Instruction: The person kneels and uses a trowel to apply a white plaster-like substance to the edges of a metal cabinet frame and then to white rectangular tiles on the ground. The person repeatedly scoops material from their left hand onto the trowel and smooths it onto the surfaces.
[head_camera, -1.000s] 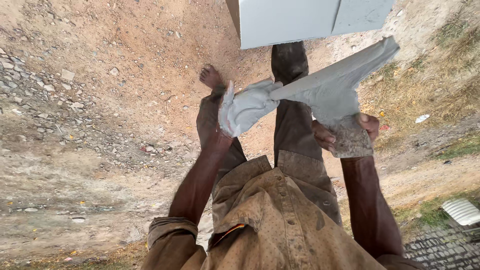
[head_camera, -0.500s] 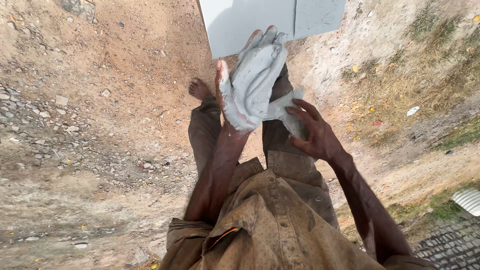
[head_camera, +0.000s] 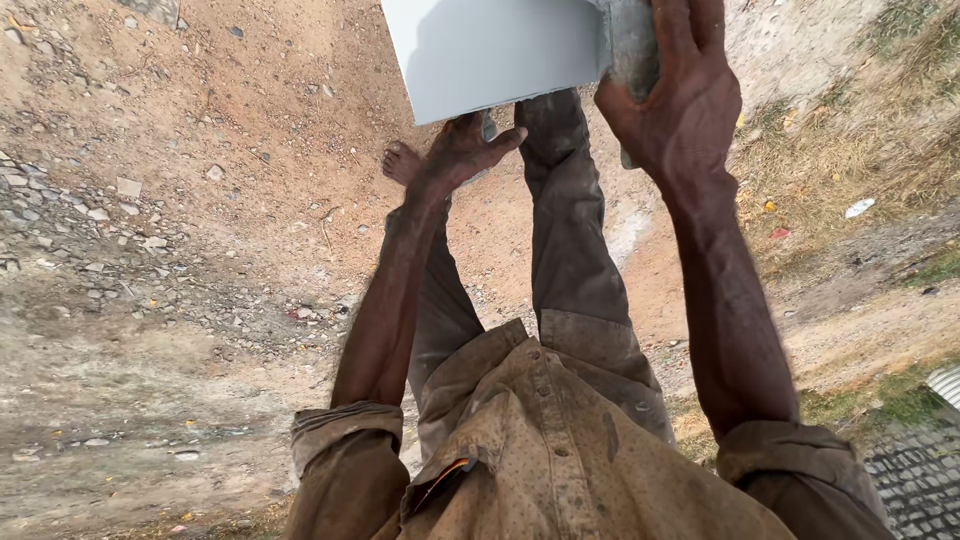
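Basically, right hand (head_camera: 680, 90) presses a crumpled grey cloth (head_camera: 630, 45) flat-fingered against the pale grey flat panel (head_camera: 490, 50) to wipe, while left hand (head_camera: 460, 155), fingers spread and empty, braces its lower edge.

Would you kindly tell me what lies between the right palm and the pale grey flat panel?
In the head view, a grey cloth is pressed between the right hand and the pale grey flat panel.

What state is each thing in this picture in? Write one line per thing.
Grey cloth: bunched, pressed against the panel by the right hand.
Pale grey panel: upright, smooth, partly out of frame.
Left hand: open, fingers spread under the panel's edge.
Right hand: closed on the cloth.
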